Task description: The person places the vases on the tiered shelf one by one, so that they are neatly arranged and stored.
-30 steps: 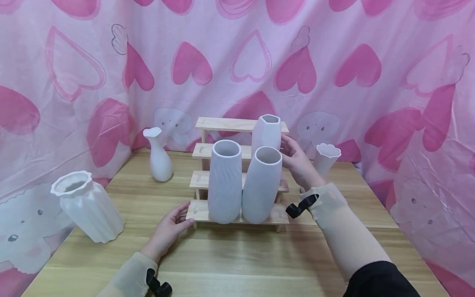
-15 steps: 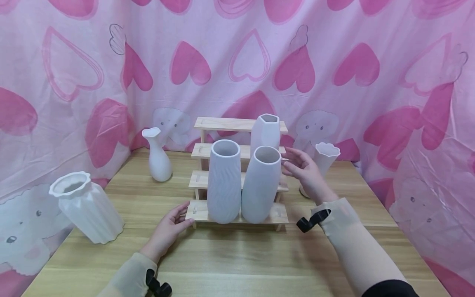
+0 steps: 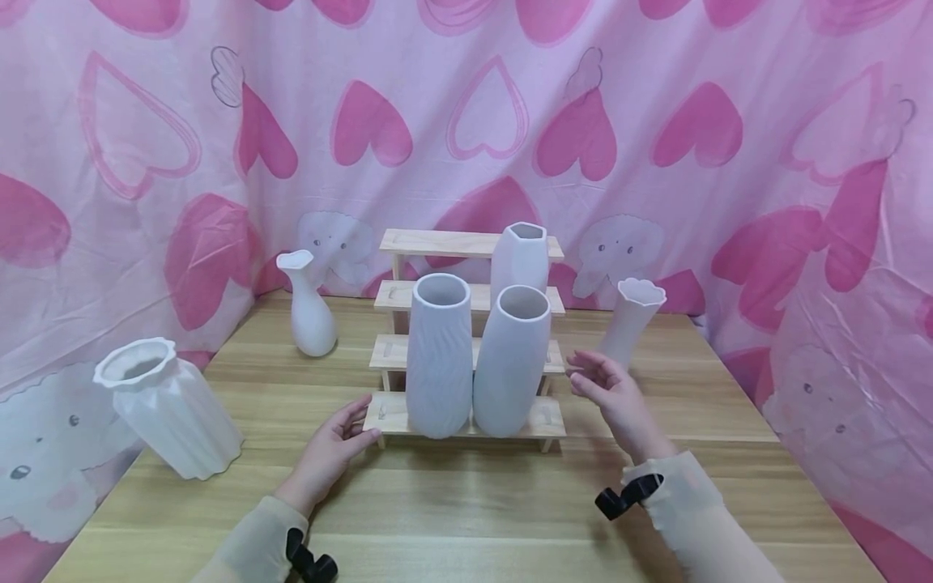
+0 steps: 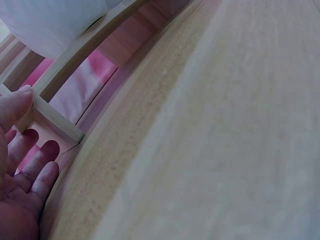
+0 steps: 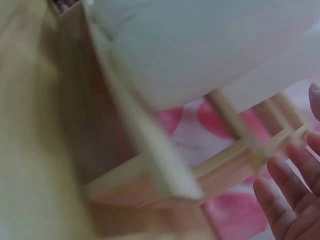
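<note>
A stepped wooden display stand (image 3: 389,417) holds three white vases. On its lowest step stand a ridged vase (image 3: 440,364) and a smooth vase (image 3: 513,364), side by side. A faceted vase (image 3: 521,259) stands behind, its base hidden. My left hand (image 3: 328,453) holds the left end of the lowest step, its thumb (image 4: 20,102) on the front corner and the other fingers loosely bent. Off the stand's right side, my right hand (image 3: 615,401) is in the air with relaxed fingers (image 5: 285,192), holding nothing.
On the table (image 3: 437,518), a wide fluted vase (image 3: 175,413) stands at the left. A slim-necked vase (image 3: 312,312) is behind it, and a scalloped-rim vase (image 3: 632,320) stands beyond my right hand. A pink heart-patterned curtain (image 3: 452,97) surrounds the table.
My right hand has drawn back from beside the faceted vase, coming nearer and down along the stand's right side. My left hand and the vases have stayed put.
</note>
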Tool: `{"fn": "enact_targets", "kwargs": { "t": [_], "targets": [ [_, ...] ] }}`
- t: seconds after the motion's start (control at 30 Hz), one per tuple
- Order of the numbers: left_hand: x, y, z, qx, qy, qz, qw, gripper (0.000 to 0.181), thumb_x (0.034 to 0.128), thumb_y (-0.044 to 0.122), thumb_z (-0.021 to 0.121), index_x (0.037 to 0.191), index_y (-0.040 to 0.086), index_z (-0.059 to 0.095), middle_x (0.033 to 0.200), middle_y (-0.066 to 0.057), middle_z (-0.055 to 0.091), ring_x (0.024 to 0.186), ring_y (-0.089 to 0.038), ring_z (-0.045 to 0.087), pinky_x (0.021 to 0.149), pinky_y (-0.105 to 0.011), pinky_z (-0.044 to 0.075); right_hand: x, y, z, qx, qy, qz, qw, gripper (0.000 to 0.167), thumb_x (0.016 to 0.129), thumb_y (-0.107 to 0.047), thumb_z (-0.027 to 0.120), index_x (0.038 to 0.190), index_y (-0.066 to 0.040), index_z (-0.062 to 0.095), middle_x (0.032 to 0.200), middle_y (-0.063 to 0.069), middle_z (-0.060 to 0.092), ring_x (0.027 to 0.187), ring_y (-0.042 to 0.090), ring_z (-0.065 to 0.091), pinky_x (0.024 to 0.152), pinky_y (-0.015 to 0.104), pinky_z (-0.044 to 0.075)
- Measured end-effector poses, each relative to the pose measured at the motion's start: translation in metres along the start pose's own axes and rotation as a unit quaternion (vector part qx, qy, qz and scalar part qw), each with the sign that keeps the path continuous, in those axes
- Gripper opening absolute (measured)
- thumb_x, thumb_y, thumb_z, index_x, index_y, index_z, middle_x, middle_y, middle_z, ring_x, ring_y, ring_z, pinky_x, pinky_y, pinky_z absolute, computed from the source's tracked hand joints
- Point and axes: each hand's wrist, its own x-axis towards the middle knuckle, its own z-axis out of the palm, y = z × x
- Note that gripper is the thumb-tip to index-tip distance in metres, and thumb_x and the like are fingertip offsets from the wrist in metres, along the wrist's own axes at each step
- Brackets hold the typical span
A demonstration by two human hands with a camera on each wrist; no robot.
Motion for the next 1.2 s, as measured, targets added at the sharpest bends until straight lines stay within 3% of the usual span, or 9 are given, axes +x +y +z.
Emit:
{"fn": "enact_targets", "kwargs": {
  "t": [0.17,0.37,0.63,0.93,1.2],
  "targets": [
    [0.000,0.000,0.000,0.000,0.001,0.003,1.0000,0.066,0.0867,0.017,0.072,0.145,0.010,0.041,0.134,-0.015,0.054,0.114,-0.024,0.052,0.089,-0.023,0.045,-0.015,0.027,0.004,-0.032,0.025,0.050,0.9979,0.055,0.093,-0.024,0.065,0.138,-0.001,0.044,0.137,0.022,0.047,0.110,0.014,0.055,0.090,0.026,0.047],
    [0.000,-0.002,0.000,-0.003,0.002,0.005,1.0000,0.066,0.0862,0.016,0.072,0.144,0.009,0.042,0.134,-0.016,0.054,0.115,-0.023,0.052,0.090,-0.022,0.045,-0.027,0.054,0.015,0.013,0.034,0.102,0.9942,0.057,0.090,-0.018,0.068,0.139,-0.003,0.044,0.135,0.021,0.048,0.111,0.017,0.054,0.090,0.032,0.048],
    [0.000,-0.002,-0.001,-0.001,0.000,0.007,1.0000,0.066,0.0863,0.017,0.072,0.144,0.008,0.041,0.133,-0.016,0.054,0.116,-0.025,0.052,0.091,-0.023,0.044,-0.034,0.068,0.024,-0.040,0.029,0.089,0.9949,0.056,0.089,-0.014,0.069,0.140,-0.004,0.047,0.146,0.012,0.043,0.124,0.030,0.046,0.089,0.017,0.044],
    [0.000,0.000,-0.001,0.009,0.003,0.006,0.9999,0.066,0.0865,0.019,0.072,0.144,0.008,0.042,0.135,-0.017,0.053,0.119,-0.028,0.052,0.092,-0.024,0.044,-0.037,0.072,0.027,-0.028,0.046,0.092,0.9942,0.057,0.089,-0.012,0.069,0.141,-0.007,0.048,0.142,0.011,0.046,0.109,0.017,0.052,0.084,0.020,0.047],
    [-0.006,0.005,-0.005,0.011,-0.006,0.011,0.9999,0.065,0.0871,0.019,0.071,0.144,0.009,0.041,0.139,-0.015,0.050,0.123,-0.029,0.050,0.098,-0.032,0.043,-0.035,0.072,0.028,-0.035,0.053,0.099,0.9930,0.056,0.089,-0.014,0.069,0.141,-0.011,0.049,0.139,0.011,0.049,0.104,0.016,0.051,0.082,0.021,0.047]
  ]
}}
